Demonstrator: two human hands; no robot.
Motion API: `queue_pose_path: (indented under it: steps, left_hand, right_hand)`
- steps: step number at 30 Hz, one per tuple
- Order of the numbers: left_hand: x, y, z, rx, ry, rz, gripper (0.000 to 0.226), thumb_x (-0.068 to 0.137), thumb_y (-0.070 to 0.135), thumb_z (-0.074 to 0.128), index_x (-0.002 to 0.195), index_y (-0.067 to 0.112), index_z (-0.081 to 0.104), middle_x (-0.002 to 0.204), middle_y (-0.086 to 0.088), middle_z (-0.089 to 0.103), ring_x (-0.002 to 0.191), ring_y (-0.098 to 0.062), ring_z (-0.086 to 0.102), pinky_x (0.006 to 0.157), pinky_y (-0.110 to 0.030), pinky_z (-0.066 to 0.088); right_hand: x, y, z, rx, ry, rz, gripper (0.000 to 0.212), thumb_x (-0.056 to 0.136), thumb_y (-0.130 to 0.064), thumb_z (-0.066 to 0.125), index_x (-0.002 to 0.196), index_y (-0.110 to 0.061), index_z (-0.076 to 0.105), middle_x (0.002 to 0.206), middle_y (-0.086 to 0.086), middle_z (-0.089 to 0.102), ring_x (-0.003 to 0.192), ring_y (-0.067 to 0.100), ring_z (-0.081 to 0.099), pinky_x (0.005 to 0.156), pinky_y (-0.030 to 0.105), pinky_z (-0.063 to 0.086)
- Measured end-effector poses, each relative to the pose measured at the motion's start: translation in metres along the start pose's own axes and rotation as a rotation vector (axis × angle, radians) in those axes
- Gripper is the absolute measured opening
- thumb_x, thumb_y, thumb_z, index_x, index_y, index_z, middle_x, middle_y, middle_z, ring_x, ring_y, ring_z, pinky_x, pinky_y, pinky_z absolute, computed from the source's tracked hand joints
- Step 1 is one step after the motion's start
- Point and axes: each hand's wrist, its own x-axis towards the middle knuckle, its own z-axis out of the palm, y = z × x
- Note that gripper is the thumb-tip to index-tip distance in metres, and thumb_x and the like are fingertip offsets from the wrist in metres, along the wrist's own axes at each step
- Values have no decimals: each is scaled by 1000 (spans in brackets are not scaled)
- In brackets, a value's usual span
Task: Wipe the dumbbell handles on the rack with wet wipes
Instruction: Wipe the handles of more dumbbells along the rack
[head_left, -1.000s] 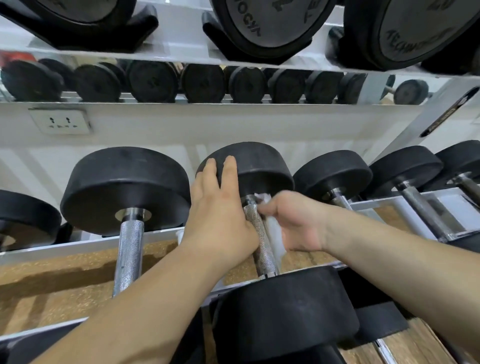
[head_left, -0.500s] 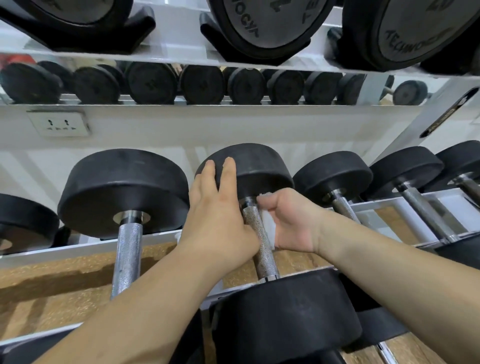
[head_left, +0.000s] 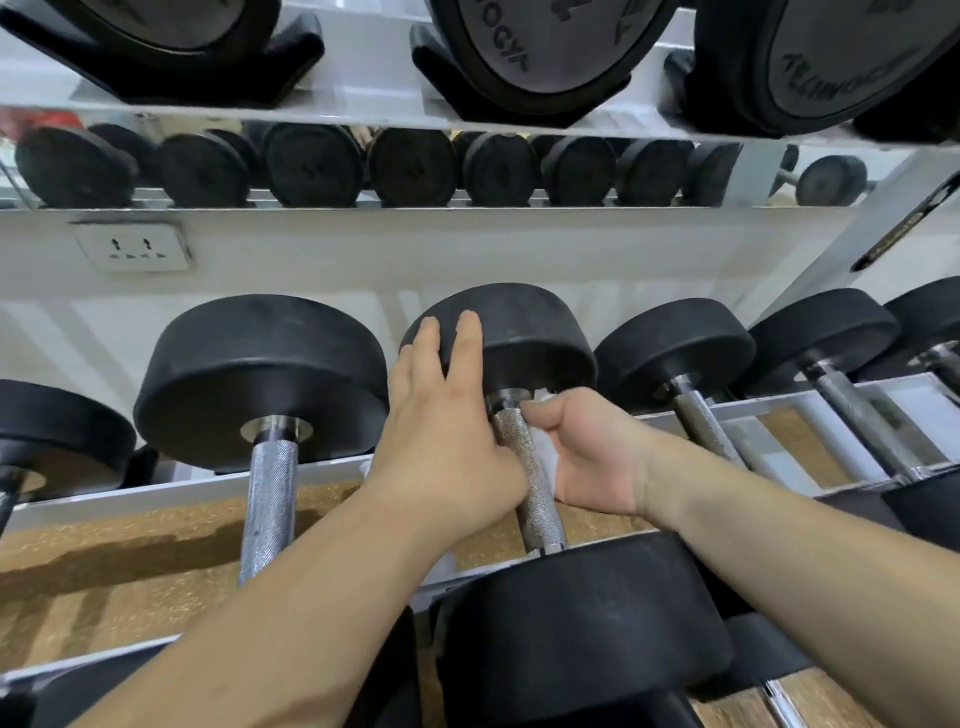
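The knurled handle (head_left: 532, 483) of the middle dumbbell (head_left: 582, 623) lay across the white rack (head_left: 208, 484), with its far head (head_left: 524, 332) away from the person and its near head closest to the camera. A white wet wipe (head_left: 544, 451) sat against the right side of that handle, near the collar by the far head. The right hand (head_left: 589, 457) held it there, with the thumb pointing toward the handle and the fingers curled round the wipe; how far they wrapped beneath the bar could not be told. The left hand (head_left: 447, 441) lay on the handle's left side, its fingers (head_left: 467, 343) straight and resting on the rim of the far head; its thumb was hidden. Just left of the middle dumbbell sat a larger dumbbell (head_left: 260, 374), and another black head showed at the frame's edge beyond it. To the right of the middle dumbbell stood smaller dumbbells (head_left: 675, 348) in a row. Above and behind the middle dumbbell a mirror strip (head_left: 311, 166) showed a line of black heads, and a wall socket (head_left: 132, 248) sat up to the left. Higher above it, heavy dumbbells (head_left: 545, 52) rested in black cradles on the top shelf.
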Motion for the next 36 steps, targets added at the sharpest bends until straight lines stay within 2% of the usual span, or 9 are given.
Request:
queue_pose_path:
  steps: [6,8,13,17,21,23,28,32,36]
  left_hand:
    - [0,1,-2,-22,-1,17,110,82,17,64,161,39,-10,167,15,-19,156,-18,-14,126,-40,19]
    - [2,0,1,-14,-5,12,109,83,18,63,161,38,-12,167,13,-21,156,-20,-16,127,-43,16]
    - [2,-2,-2,-5,-20,20,107,86,16,62,162,38,-11,167,15,-20,156,-16,-15,125,-37,18]
    - [1,-2,-8,-18,-21,24,103,88,20,61,163,37,-7,169,15,-16,156,-15,-11,122,-39,23]
    - [-2,-1,-10,1,-52,17,108,86,14,62,162,41,-10,169,17,-19,156,-11,-13,122,-37,26]
    - [-1,-1,-11,-6,-57,15,110,85,13,64,162,40,-9,169,17,-19,156,-11,-13,122,-36,24]
    - [2,-3,-9,-14,-46,18,109,87,11,64,162,41,-9,168,17,-19,156,-10,-14,118,-30,20]
    - [2,-4,-10,-20,-60,6,113,83,8,66,162,42,-7,168,18,-19,156,-8,-14,110,-24,16]
    - [0,-2,-13,-58,-68,4,112,83,6,64,162,43,-6,168,20,-18,156,-7,-14,118,-29,18]
  right_hand:
    - [-36,5,-25,-260,-20,190,43,108,-17,39,136,6,62,133,24,67,118,37,64,113,50,47]
    - [-46,-1,-30,-409,77,112,42,109,-16,37,130,11,62,125,28,69,109,38,66,100,46,55]
    - [-47,3,-22,-1037,327,-672,19,110,-26,45,116,-27,63,101,-5,70,101,-6,66,90,18,52]
    - [-21,9,-21,-1716,220,-1118,20,87,-7,59,100,-15,72,109,5,54,98,22,51,74,45,54]
    - [-18,5,-23,-1771,30,-1169,18,81,-3,70,68,-14,64,96,0,62,88,18,54,68,44,56]
    - [-22,3,-30,-1777,-124,-1179,11,91,-12,68,88,-12,79,110,-1,75,115,19,65,95,42,56]
    - [-22,-6,-42,-1932,-365,-1001,42,110,-32,46,147,-19,58,165,-4,40,158,10,21,126,36,30]
    - [-4,-8,-37,-1944,-234,-987,46,111,-37,37,150,-20,55,168,1,35,159,15,18,128,40,22]
    - [-15,-4,-37,-1523,-331,-655,41,110,-32,44,145,-20,62,164,-14,39,159,0,4,131,39,10]
